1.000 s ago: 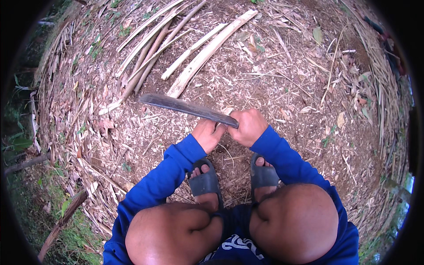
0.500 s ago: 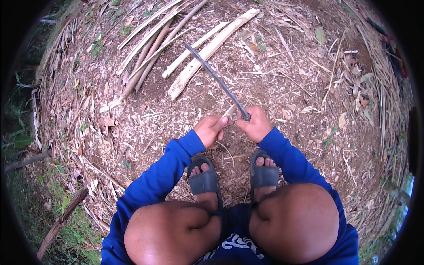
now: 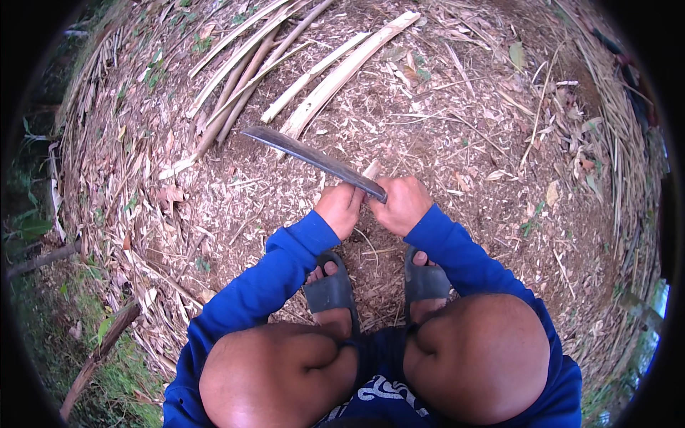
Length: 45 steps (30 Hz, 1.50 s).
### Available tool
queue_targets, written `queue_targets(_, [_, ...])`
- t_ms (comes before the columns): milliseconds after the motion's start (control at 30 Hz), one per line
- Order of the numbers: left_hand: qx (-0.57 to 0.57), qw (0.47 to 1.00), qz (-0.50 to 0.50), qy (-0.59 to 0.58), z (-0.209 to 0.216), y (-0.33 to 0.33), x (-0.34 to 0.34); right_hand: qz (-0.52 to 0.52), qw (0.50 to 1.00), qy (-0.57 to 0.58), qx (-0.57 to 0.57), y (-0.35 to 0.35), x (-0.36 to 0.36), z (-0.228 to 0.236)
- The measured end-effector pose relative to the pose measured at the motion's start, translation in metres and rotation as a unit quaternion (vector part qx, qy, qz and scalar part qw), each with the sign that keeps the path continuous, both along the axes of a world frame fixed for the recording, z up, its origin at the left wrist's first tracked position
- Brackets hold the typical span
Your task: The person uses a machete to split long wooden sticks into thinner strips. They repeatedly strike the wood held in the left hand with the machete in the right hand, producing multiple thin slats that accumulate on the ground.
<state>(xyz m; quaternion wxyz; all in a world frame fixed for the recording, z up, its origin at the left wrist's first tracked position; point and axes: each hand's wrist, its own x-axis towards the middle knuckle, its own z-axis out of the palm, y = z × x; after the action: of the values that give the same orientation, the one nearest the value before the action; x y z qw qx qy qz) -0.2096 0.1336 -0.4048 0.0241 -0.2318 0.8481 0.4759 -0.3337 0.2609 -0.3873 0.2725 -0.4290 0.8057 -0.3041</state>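
My right hand (image 3: 400, 206) is closed round the handle end of a machete (image 3: 314, 158). Its dark blade slants up and left across the front of both hands, with the broad side partly showing. My left hand (image 3: 340, 209) is closed on a short pale wooden stick (image 3: 372, 169); one end pokes out beyond the blade, and its lower part is hidden by the fingers and blade. The two hands are close together above the ground in front of my feet. Whether the edge touches the wood I cannot tell.
Long split wood strips (image 3: 349, 71) and brown sticks (image 3: 246, 82) lie on the ground ahead. Wood chips and dry leaves cover the soil. My sandalled feet (image 3: 332, 292) are just below the hands. A thin branch (image 3: 100, 357) and grass are at lower left.
The machete's tip has swung left and nearer, and the blade has turned to show more of its flat side. My hands have moved closer together, both still holding their things.
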Motion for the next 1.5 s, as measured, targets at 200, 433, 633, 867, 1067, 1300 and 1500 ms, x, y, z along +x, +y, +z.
queue_targets(200, [-0.087, 0.996, 0.009, -0.005, -0.007, 0.012, -0.001, 0.009, 0.999, 0.004, 0.032, -0.001, -0.003, 0.009])
queue_targets(433, [-0.095, 0.994, 0.049, 0.021, -0.005, 0.009, 0.002, -0.007, 0.997, 0.063, 0.045, 0.004, -0.008, -0.014])
queue_targets(633, [0.184, 0.97, 0.145, -0.064, 0.001, -0.041, 0.001, -0.005, 0.998, 0.005, 0.068, 0.033, -0.019, -0.031])
queue_targets(867, [0.351, 0.906, 0.143, -0.186, -0.054, -0.082, 0.026, -0.088, 0.993, -0.072, -0.043, 0.017, -0.015, -0.021])
queue_targets(1067, [0.338, 0.894, 0.213, -0.201, -0.083, -0.093, 0.027, -0.098, 0.995, -0.015, 0.024, 0.022, -0.019, -0.037])
queue_targets(1300, [0.289, 0.925, 0.204, -0.139, -0.1, -0.143, 0.053, -0.052, 0.996, -0.071, 0.024, 0.014, -0.002, -0.05])
queue_targets(1500, [0.057, 0.962, 0.235, -0.129, -0.018, -0.154, 0.003, -0.093, 0.994, -0.063, 0.015, -0.007, -0.02, -0.06])
